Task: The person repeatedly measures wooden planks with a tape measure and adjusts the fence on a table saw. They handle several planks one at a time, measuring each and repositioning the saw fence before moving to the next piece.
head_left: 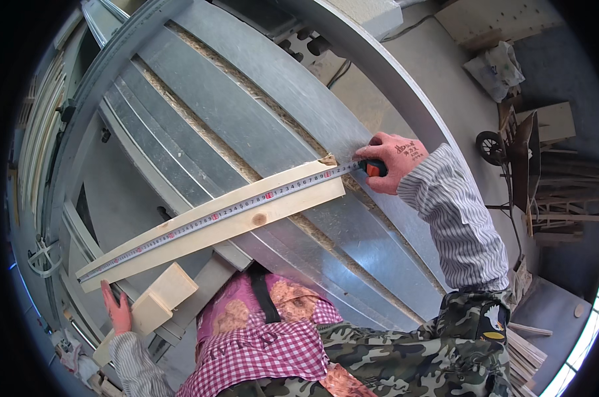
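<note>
A pale wooden board (pixel 258 219) with a knot lies slantwise across the grey metal machine table. Along its length runs the extended blade of a tape measure (pixel 375 169), whose black and orange case my gloved right hand (pixel 397 159) grips just past the board's far right end. My left hand (pixel 119 309), also gloved, is by the board's near left end, with its fingers stretched out at the board's lower edge. Whether it presses on the board I cannot tell. Beside this hand is a shorter wooden piece (pixel 173 286).
Long slots with rough, chipboard-like filling cross the metal table (pixel 210 86). A curved-looking metal rail (pixel 405 83) borders it on the far side. Beyond stand a wheeled cart (pixel 525 159) and stacked timber (pixel 567 198). More boards (pixel 41 132) are piled at the left.
</note>
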`<act>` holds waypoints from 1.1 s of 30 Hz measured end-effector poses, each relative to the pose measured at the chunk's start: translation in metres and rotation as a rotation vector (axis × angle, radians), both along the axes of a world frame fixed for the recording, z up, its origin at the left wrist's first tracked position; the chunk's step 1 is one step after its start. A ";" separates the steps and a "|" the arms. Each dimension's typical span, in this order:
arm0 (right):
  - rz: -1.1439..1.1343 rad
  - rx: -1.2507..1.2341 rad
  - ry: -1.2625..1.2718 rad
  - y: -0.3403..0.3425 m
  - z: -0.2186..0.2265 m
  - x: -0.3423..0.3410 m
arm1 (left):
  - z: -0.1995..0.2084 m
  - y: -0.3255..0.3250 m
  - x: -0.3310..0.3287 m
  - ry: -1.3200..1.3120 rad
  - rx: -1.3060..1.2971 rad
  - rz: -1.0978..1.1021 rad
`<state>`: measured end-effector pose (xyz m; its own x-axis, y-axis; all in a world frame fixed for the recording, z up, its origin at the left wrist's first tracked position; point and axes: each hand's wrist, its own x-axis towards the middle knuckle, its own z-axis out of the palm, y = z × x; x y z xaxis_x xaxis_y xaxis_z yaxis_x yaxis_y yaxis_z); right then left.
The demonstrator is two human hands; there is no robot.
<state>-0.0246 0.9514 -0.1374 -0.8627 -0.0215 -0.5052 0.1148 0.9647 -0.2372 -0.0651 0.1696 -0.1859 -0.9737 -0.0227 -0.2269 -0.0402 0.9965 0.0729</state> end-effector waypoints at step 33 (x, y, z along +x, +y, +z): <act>0.001 -0.026 0.309 -0.001 -0.020 0.026 | 0.009 -0.005 -0.006 -0.126 0.009 0.090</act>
